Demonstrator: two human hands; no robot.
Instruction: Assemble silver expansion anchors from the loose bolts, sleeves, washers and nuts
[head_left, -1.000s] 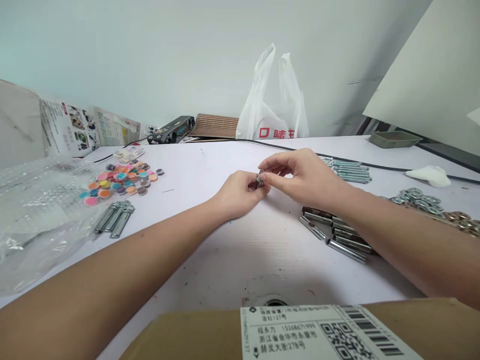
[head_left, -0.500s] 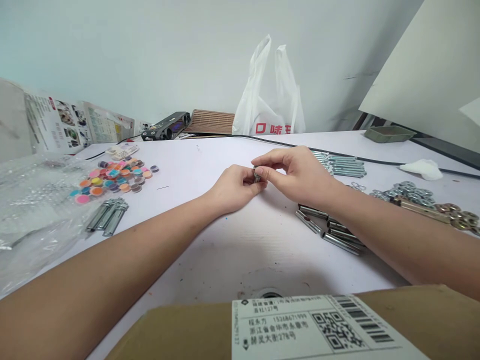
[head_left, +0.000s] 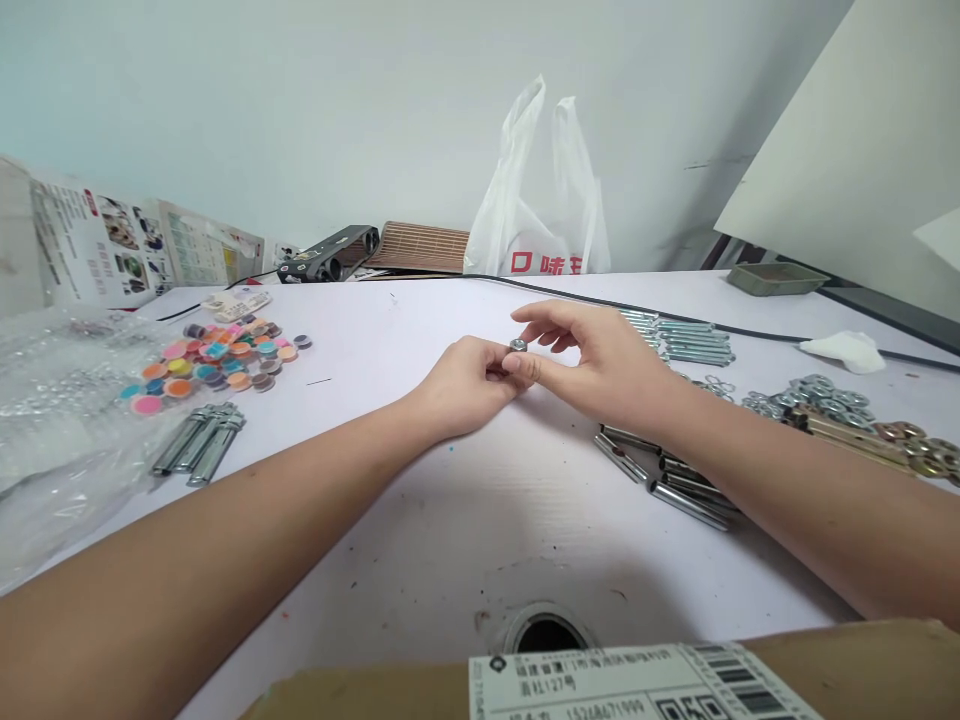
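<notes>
Near the middle of the table, my left hand (head_left: 474, 385) is closed around a metal piece, likely an expansion bolt; only its top end with a silvery nut (head_left: 518, 345) shows above the fingers, and the rest is hidden. My right hand (head_left: 585, 350) is beside it with thumb and fingers spread apart. Its thumb lies against the left fingertips just below the nut, while the index finger is raised clear of it. Several assembled expansion bolts (head_left: 199, 442) lie at the left. Loose metal sleeves (head_left: 686, 500) lie under my right forearm.
Coloured caps (head_left: 225, 360) and clear plastic bags (head_left: 67, 400) are at left. Bolts (head_left: 697, 343), washers (head_left: 825, 398) and brass-coloured nuts (head_left: 919, 447) lie at right. A cardboard box (head_left: 375, 692) stands in front, by a round table hole (head_left: 547, 632). A white bag (head_left: 536, 225) stands behind.
My right index finger has lifted off the metal piece, and the right fingers have spread. The nut now shows on top. The view has tilted slightly, revealing more of the table hole.
</notes>
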